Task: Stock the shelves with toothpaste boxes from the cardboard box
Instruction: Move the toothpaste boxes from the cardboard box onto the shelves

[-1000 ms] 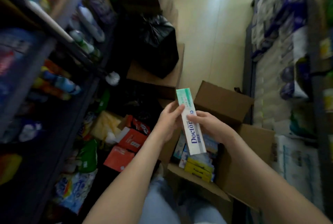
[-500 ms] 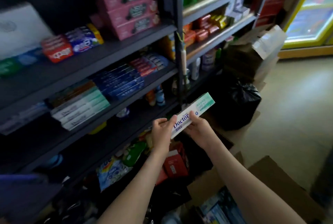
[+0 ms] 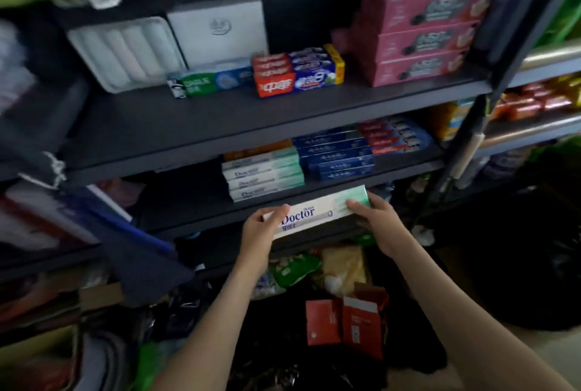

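A long white and green toothpaste box (image 3: 317,211) marked "Doctor" lies level between my hands, just in front of the edge of the dark shelf (image 3: 195,217). My left hand (image 3: 262,230) grips its left end and my right hand (image 3: 377,221) grips its green right end. A stack of matching white and green boxes (image 3: 264,175) sits on that same shelf, just above and behind the held box. Blue toothpaste boxes (image 3: 338,155) are stacked to the right of them. The cardboard box is out of view.
The upper shelf (image 3: 220,126) carries green, red and blue toothpaste boxes (image 3: 257,76) and pink boxes (image 3: 421,32). A dark upright post (image 3: 471,126) stands at the right. Red packets (image 3: 345,321) and bags lie on the floor below my arms.
The view swung from the cardboard box on the floor up to the shelves. The toothpaste box turned from upright to level and now sits at the shelf edge below the matching stack.
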